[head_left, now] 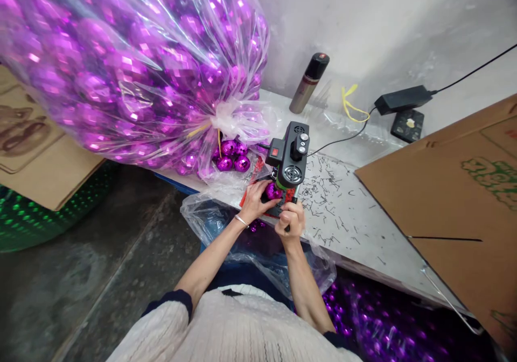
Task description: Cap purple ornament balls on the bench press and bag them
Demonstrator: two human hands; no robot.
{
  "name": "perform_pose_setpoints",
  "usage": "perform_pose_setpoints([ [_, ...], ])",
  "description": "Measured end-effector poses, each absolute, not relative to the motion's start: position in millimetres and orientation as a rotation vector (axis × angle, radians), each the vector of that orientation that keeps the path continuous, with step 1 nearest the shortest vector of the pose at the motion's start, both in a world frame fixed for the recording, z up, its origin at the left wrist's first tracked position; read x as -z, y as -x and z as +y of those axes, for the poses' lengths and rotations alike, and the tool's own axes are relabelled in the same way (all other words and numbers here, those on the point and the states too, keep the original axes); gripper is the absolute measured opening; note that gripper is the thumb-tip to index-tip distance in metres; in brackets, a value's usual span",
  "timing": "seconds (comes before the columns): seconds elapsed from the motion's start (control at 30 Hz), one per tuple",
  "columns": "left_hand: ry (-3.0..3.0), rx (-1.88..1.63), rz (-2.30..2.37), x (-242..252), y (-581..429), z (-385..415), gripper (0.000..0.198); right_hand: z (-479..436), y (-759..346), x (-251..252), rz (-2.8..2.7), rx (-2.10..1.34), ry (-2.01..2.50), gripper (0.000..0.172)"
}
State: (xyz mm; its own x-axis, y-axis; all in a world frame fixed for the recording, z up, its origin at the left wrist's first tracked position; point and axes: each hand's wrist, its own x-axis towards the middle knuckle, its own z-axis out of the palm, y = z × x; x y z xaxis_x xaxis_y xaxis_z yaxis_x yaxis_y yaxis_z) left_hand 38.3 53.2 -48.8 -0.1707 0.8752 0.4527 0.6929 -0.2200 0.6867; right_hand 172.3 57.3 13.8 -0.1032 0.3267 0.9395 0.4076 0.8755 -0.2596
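My left hand (256, 201) holds a shiny purple faceted ball (273, 191) with its fingers, under the head of a small black bench machine (293, 154) that has a red switch. A lever handle (295, 196) at the machine's right side is wrapped in my right hand (291, 221). Where the ball meets the machine is partly covered by the machine's head. Several more purple balls (232, 156) lie loose behind my left hand, beside the mouth of a big clear bag (161, 71) full of such balls.
Small dark wire pieces (329, 195) litter the white tabletop (374, 243). A spray can (309, 83), a yellow tie (350, 103) and a black power adapter (404, 100) are along the wall. A cardboard box (456, 189) stands right; an open clear bag (214, 219) hangs at the table's front.
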Motion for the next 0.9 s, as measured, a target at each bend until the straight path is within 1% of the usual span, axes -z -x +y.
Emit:
perform_pose_setpoints([
  [0.07,-1.867,-1.335,1.816,47,-38,55,0.060,56,-172,-21,-1.685,0.049,0.582,0.026],
  [0.17,-1.836,-1.334,1.793,46,-37,53,0.061,54,-173,-44,-1.639,-0.053,0.668,0.025],
  [0.33,-1.925,-1.358,1.700,48,-36,11,0.060,52,-178,-80,-1.679,-0.111,0.722,0.022],
  [0.37,-1.984,-1.351,1.670,48,-35,-1,0.064,52,-178,-82,-1.692,-0.102,0.704,0.023],
  [0.47,-2.116,-1.311,1.637,42,-26,-21,0.089,51,-178,-75,-1.700,-0.089,0.665,0.023],
  [0.5,-2.117,-1.309,1.680,38,-20,-20,0.091,51,-177,-71,-1.695,-0.094,0.664,0.023],
  [0.53,-2.092,-1.315,1.763,33,-13,-13,0.087,50,-177,-68,-1.686,-0.100,0.668,0.022],
  [0.63,-1.913,-1.307,2.157,17,14,28,0.053,49,-176,-64,-1.677,-0.103,0.675,0.023],
  [0.67,-1.856,-1.262,2.269,14,23,45,0.049,49,-176,-65,-1.682,-0.096,0.672,0.023],
  [0.8,-1.864,-0.986,2.364,9,48,98,0.044,49,-177,-69,-1.713,-0.064,0.660,0.024],
  [0.9,-1.852,-0.974,2.332,7,56,105,0.047,48,-178,-70,-1.714,-0.059,0.659,0.023],
])
